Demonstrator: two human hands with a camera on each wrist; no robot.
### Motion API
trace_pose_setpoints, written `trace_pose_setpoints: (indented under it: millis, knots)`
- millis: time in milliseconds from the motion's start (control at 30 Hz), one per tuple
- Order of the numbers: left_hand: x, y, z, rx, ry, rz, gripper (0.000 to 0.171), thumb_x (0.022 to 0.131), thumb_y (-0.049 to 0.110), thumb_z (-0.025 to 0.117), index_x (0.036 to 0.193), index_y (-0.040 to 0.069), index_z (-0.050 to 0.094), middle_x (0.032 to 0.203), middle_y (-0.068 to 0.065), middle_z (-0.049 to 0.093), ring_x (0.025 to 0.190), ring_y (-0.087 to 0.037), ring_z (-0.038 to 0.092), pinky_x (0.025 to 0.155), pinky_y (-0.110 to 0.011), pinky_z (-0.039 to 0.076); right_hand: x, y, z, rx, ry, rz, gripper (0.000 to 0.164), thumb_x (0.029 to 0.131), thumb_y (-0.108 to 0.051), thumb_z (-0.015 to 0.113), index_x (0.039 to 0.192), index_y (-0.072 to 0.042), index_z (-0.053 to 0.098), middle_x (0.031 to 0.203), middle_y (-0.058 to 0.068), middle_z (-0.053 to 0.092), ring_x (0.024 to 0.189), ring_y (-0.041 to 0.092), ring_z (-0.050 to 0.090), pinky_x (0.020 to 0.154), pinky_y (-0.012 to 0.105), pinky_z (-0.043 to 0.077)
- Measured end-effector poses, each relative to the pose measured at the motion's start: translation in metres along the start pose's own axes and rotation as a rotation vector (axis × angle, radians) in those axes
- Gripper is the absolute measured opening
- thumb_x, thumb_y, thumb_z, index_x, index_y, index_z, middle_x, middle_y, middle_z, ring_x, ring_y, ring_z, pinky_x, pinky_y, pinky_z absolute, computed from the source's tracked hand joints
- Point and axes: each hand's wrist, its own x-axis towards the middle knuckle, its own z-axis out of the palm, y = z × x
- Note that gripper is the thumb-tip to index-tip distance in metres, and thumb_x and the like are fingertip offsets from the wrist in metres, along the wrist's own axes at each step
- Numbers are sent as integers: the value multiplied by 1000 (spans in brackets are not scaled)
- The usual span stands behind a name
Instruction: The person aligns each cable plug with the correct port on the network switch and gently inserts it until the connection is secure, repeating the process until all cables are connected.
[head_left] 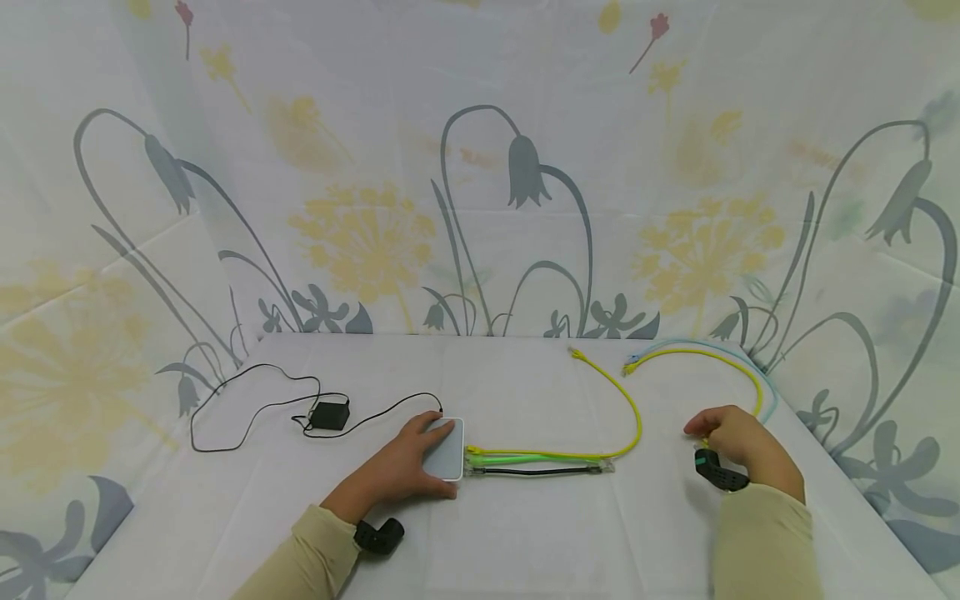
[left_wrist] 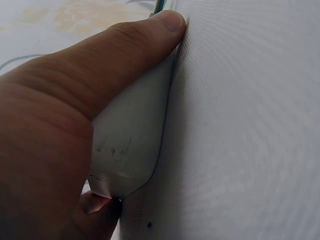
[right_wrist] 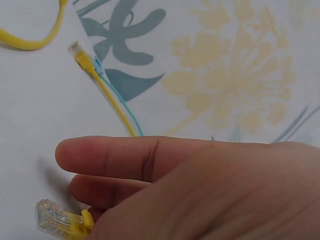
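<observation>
My left hand (head_left: 397, 467) grips a small white network switch (head_left: 444, 457), thumb along its near edge and fingers over its top and far side. From the switch's right side run a yellow cable (head_left: 636, 408), a green cable (head_left: 536, 459) and a black cable (head_left: 536, 472). At the right, my right hand (head_left: 750, 446) holds one end of a second yellow network cable (head_left: 705, 352). Its clear plug (right_wrist: 60, 220) pokes out below the fingers in the right wrist view; the thumb is hidden there. In the left wrist view the thumb (left_wrist: 125, 55) lies along the casing (left_wrist: 132, 130).
A black power adapter (head_left: 328, 415) lies at the left, its thin cord (head_left: 390, 407) leading to the switch's far side. A light blue cable (head_left: 774, 400) curves beside the second yellow one. A flower-printed cloth (head_left: 480, 167) stands behind the white tabletop (head_left: 540, 542).
</observation>
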Motion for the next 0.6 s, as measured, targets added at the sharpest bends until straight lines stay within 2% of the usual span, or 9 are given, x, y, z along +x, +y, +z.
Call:
trace_pose_setpoints:
  millis: [167, 333, 600]
  knots:
    - [0, 0, 0, 3, 1, -2, 99, 67, 52, 85, 149, 18, 41, 155, -10, 28, 137, -30, 36, 101, -47, 41, 2, 2, 3, -12, 28, 18, 42, 72, 8, 45, 104, -2, 70, 102, 14, 69, 90, 24, 55, 75, 34, 40]
    - [1, -2, 1, 1, 5, 9, 100, 66, 53, 85, 149, 18, 41, 156, -11, 27, 140, -32, 33, 104, -48, 39, 4, 3, 5, -34, 48, 27, 40, 74, 7, 45, 104, -4, 70, 103, 15, 69, 92, 27, 55, 77, 37, 39]
    - [0, -2, 1, -3, 10, 16, 100, 65, 52, 85, 148, 18, 42, 155, -11, 28, 141, -32, 32, 105, -49, 38, 7, 0, 9, -38, 57, 23, 32, 78, 2, 51, 101, -5, 72, 100, 12, 70, 87, 24, 56, 74, 34, 41]
